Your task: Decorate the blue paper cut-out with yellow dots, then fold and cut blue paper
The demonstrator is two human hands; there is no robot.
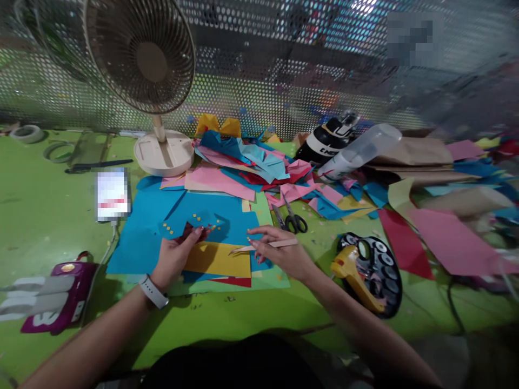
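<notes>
My left hand (175,255), with a white watch on the wrist, holds a small dark red paper piece (190,232) over a blue paper sheet (211,216) dotted with tiny yellow squares. My right hand (279,253) grips a thin wooden stick (263,246) whose tip points left, toward the yellow paper sheet (219,259). Both hands hover over stacked blue, yellow, red and green sheets on the green table (48,216).
Black scissors (291,218) lie just behind my right hand. A desk fan (150,70) stands at the back left, a heap of coloured paper (251,162) behind. A glue gun on a black palette (367,270) sits right, bottles (348,146) behind, a purple case (60,297) left.
</notes>
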